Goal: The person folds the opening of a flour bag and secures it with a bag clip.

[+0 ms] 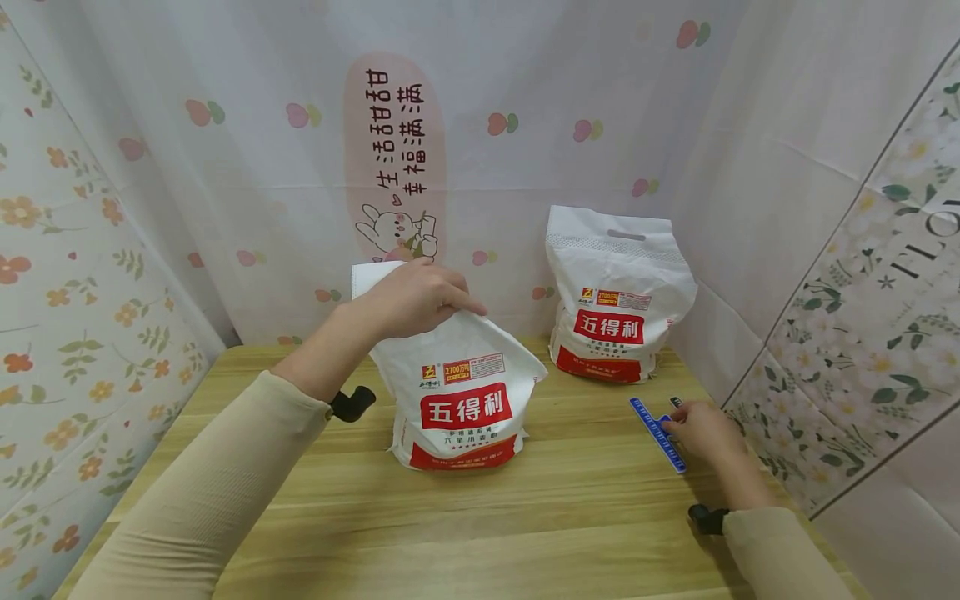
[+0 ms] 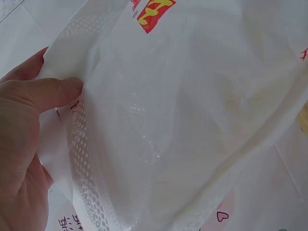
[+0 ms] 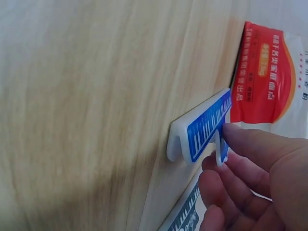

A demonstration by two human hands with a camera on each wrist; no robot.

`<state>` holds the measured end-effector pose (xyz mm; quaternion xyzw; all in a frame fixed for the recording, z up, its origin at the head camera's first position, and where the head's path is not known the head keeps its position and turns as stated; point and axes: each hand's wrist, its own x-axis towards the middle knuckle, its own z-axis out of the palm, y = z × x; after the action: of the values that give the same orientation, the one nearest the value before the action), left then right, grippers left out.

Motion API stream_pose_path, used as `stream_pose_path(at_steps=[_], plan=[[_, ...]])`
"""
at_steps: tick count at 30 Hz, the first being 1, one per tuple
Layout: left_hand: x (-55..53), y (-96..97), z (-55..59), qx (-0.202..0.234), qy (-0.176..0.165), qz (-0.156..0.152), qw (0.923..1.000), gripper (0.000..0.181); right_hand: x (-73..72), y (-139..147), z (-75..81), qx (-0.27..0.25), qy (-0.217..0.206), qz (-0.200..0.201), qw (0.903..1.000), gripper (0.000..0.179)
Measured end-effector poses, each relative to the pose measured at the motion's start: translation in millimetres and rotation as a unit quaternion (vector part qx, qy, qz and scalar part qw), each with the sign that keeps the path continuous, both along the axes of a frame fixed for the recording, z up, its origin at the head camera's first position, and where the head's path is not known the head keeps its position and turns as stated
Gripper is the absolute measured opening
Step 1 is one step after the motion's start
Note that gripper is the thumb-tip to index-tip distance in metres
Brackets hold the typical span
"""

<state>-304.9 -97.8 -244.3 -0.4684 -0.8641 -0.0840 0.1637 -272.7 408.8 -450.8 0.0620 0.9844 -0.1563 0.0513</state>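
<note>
My left hand (image 1: 420,296) grips the folded-over top of a white flour bag (image 1: 465,425) with red labels, which stands on the table left of centre. In the left wrist view, the thumb (image 2: 57,94) presses the bag's white plastic (image 2: 159,96) beside a dotted strip, with fingers behind. At the right, my right hand (image 1: 708,433) pinches the short tab of a blue-and-white plastic bag clip (image 1: 658,435). The right wrist view shows the clip (image 3: 209,125) close over the table, thumb on its tab and fingers curled below.
A second flour bag (image 1: 618,308) with a handle slot stands at the back right. A dark-grey-and-white striped piece (image 3: 187,211) lies under the right hand. Patterned curtains (image 1: 262,167) line the back and sides of the wooden table (image 1: 450,533).
</note>
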Motion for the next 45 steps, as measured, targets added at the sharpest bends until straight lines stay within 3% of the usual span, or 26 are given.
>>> stream_pose_path(at_steps=[14,17,21,24,28,34,37,41,45], plan=[[0.7,-0.1,0.8,-0.001,-0.005,0.008,1.0,0.032,3.0,-9.0,1.7,-0.097,-0.006,-0.042,0.9944,0.03],[1.6,0.3,1.3,-0.001,-0.007,0.009,0.9999,0.032,2.2,-10.9,1.8,-0.141,-0.018,-0.064,0.9878,0.034],[2.1,1.0,1.8,-0.005,-0.008,0.013,0.9999,0.032,0.7,-11.8,3.2,-0.213,-0.019,-0.087,0.9728,0.054],[1.9,1.2,1.6,-0.007,-0.008,0.015,0.9998,0.032,-1.5,-11.2,5.0,-0.262,-0.018,-0.088,0.9609,0.068],[2.8,1.2,1.8,-0.006,-0.011,0.019,0.9997,0.032,-3.4,-12.7,9.4,-0.299,-0.014,-0.078,0.9508,0.074],[3.3,1.3,1.6,-0.006,-0.013,0.019,0.9997,0.032,2.1,-24.0,23.4,-0.318,0.011,-0.078,0.945,0.074],[3.3,1.0,1.5,-0.005,-0.01,0.017,0.9998,0.032,6.7,-31.3,30.7,-0.322,0.03,-0.059,0.9443,0.074],[2.2,0.5,0.8,-0.005,-0.007,0.015,0.9998,0.032,9.7,-41.7,39.1,-0.346,0.046,-0.031,0.9365,0.074],[0.9,-0.1,0.3,-0.006,-0.003,0.011,0.9999,0.031,10.9,-54.7,49.1,-0.356,0.057,-0.029,0.9322,0.074]])
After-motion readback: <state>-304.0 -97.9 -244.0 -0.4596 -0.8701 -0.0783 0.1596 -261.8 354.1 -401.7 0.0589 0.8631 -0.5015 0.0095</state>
